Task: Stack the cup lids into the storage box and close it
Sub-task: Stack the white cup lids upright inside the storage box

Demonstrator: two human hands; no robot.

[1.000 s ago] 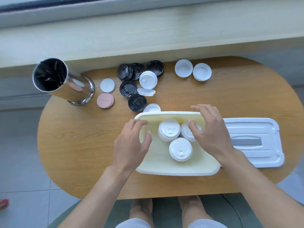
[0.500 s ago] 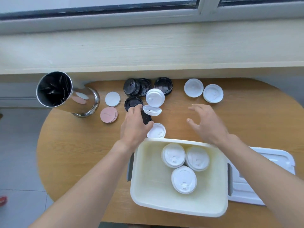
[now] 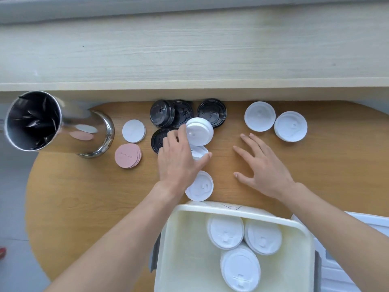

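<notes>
The head camera, the only view, looks down on an oval wooden table [image 3: 73, 197]. The left hand [image 3: 179, 163] reaches over a cluster of lids at the middle of the table. Its fingers spread around a small white lid [image 3: 199, 151], with the thumb at that lid's right edge and the fingertips touching a taller stack of white lids [image 3: 200, 131] just beyond. Whether it has a firm pinch on either yet cannot be told. The right hand [image 3: 263, 167] lies flat and relaxed on the bare wood, fingers straight, holding nothing.

The storage box [image 3: 231, 209] sits at the near edge, open, with three white stacks inside [image 3: 225, 232]. Its cover [image 3: 336, 270] lies just to the right, partly out of frame. Still on the table are another white lid [image 3: 200, 186] close to the box, two white lids [image 3: 260, 116] far right, and several black lids [image 3: 211, 112] behind the left hand.

Off to the left stand a steel canister [image 3: 63, 125], a white disc [image 3: 133, 131] and a pile of pink discs [image 3: 127, 155].

The risk here is the crowding. The small lid leans against the tall stack, so a loose grab could topple that stack or knock the black lids about. Lids this light may also slip from a shallow pinch, or nest crookedly and later keep the cover from seating.
</notes>
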